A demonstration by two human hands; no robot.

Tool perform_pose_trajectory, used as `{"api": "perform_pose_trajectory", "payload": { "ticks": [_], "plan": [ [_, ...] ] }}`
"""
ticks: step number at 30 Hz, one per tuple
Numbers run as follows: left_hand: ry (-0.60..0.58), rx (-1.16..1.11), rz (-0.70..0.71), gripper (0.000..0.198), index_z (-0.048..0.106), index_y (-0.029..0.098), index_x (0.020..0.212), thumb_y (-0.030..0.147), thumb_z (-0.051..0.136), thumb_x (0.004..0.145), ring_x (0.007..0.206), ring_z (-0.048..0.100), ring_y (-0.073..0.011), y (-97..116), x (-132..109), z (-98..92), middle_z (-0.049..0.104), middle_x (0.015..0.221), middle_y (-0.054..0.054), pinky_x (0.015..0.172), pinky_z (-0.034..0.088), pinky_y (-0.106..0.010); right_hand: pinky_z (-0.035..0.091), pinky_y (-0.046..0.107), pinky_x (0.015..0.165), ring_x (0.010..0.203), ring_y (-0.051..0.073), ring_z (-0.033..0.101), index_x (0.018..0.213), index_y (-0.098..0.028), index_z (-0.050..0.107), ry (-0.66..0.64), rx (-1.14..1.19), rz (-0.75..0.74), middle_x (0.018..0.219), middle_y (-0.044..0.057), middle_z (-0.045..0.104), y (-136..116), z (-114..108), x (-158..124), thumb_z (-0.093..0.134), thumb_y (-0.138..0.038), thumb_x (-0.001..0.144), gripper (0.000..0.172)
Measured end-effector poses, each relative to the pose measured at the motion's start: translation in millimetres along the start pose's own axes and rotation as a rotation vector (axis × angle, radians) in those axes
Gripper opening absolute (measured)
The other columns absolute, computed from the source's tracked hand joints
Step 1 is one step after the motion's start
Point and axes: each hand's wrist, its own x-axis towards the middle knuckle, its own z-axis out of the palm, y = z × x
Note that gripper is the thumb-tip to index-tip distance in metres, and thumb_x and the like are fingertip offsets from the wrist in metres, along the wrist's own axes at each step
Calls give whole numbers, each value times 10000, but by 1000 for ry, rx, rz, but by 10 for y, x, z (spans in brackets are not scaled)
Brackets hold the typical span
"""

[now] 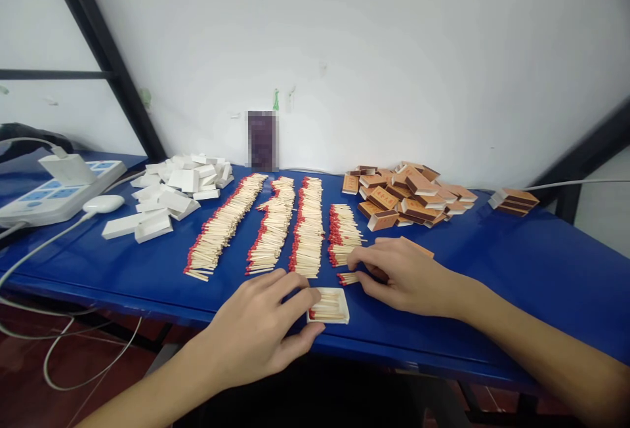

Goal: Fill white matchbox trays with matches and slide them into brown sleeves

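My left hand point(275, 320) grips a white matchbox tray point(346, 306) by its left end at the table's front edge. Red-tipped matches point(329, 306) lie inside the tray, partly covered by my fingers. Just right of it, my right hand point(403, 277) has thumb and forefinger closed around a small bunch of matches point(348, 278) at the table surface. Behind that hand is a short row of matches point(344, 231). Three longer rows stretch away to the left, the nearest being a row of matches point(308, 231).
White empty trays point(182, 182) are heaped at the back left. Orange matchbox sleeves point(408, 192) form a pile at the back right, with a few sleeves point(514, 201) apart. A power strip point(63, 188) and white cables occupy the left. A white wall point(369, 54) stands behind the blue table point(492, 270).
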Motion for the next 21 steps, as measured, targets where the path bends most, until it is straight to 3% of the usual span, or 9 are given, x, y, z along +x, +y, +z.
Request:
{"api": "perform_pose_trajectory", "payload": {
  "ticks": [8, 21],
  "plan": [
    [1, 0, 7, 172, 586, 210, 1150, 304, 545, 1012, 876, 640, -232, -5, -1, 7, 663, 1054, -54, 735, 526, -362, 296, 281, 615, 634, 174, 528, 905, -214, 564, -20, 3, 2, 647, -23, 557, -15, -25, 2, 503, -103, 824, 151],
    [2, 11, 9, 172, 575, 207, 1160, 289, 536, 1013, 880, 634, -241, 0, -5, 6, 654, 1062, -53, 717, 520, -374, 301, 288, 632, 662, 177, 520, 900, -219, 523, -55, 24, 19, 671, -26, 546, -14, -15, 1, 493, -106, 837, 133]
  ]
}}
